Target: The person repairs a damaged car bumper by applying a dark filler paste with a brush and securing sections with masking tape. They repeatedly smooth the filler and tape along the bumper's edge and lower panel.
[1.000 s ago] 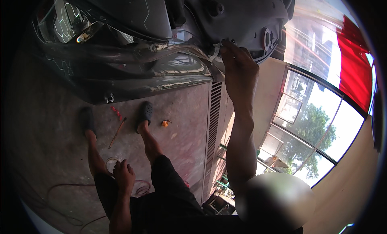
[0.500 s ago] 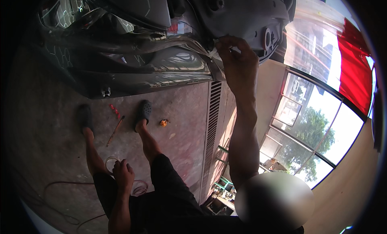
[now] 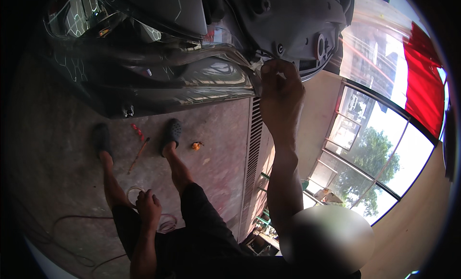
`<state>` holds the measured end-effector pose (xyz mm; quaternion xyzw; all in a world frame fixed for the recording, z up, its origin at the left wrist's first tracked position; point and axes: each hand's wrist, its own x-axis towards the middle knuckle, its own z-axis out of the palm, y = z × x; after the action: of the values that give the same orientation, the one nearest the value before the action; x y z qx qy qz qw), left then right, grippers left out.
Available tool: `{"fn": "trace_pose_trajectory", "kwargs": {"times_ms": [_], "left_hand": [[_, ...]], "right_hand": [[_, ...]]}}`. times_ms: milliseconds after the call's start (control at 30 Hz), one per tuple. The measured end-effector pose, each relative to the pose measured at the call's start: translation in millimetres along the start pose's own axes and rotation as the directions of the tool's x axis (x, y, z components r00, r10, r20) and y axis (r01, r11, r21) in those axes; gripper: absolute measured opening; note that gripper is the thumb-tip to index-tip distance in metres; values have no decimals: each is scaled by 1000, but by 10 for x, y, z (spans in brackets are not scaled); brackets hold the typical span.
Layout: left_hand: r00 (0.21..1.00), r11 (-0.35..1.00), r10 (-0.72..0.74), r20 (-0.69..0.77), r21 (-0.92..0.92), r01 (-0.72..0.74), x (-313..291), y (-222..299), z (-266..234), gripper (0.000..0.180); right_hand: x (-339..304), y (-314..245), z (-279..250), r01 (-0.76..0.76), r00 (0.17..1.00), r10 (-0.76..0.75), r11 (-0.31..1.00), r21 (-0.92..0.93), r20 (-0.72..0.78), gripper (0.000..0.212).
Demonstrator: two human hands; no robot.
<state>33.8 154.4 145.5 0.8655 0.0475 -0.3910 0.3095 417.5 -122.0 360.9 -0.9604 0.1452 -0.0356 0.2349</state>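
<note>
My right hand (image 3: 284,89) is raised at the corner of a dark, glossy car body panel (image 3: 168,82). Its fingertips pinch the end of a pale strip of tape (image 3: 258,66), which sits at the panel's edge beside a grey lamp-like housing (image 3: 288,19). Part of the strip is hidden behind the fingers. Lower down, over my left thigh, my left hand (image 3: 149,207) is closed round the side of a pale tape roll (image 3: 134,192), whose ring shows beyond the fingers.
On the concrete floor lie a red patterned strip (image 3: 138,131), a thin brown stick (image 3: 138,156) and a small orange object (image 3: 197,145). A hose (image 3: 86,216) coils by my legs. To the right are a slotted drain grate (image 3: 252,149), windows (image 3: 370,154) and a red cloth (image 3: 425,77).
My right hand has come down a little along the panel's corner, uncovering more of the housing's lower edge. The left hand with the tape roll stays nearly still.
</note>
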Motion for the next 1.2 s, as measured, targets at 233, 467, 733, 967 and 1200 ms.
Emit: {"fn": "trace_pose_trajectory", "kwargs": {"times_ms": [233, 467, 733, 967, 1200], "left_hand": [[1000, 1000, -5, 26, -5, 5, 50, -25, -136, 27], [994, 998, 60, 95, 13, -61, 261, -62, -695, 34], [943, 949, 260, 207, 127, -290, 352, -279, -1030, 70], [915, 882, 329, 233, 271, -386, 738, -191, -275, 81], [905, 812, 244, 347, 437, -387, 1579, -269, 1396, 88]], "right_hand": [[-315, 62, 169, -48, 995, 60, 987, 153, -76, 3], [-723, -82, 158, -199, 948, 278, 897, 396, -154, 9], [-2356, 282, 441, -603, 562, 824, 471, 644, -76, 22], [-4294, 1136, 1371, -825, 301, 952, 232, 516, 52, 24], [-5281, 1958, 2328, -775, 167, 964, -1, 632, 206, 32]]}}
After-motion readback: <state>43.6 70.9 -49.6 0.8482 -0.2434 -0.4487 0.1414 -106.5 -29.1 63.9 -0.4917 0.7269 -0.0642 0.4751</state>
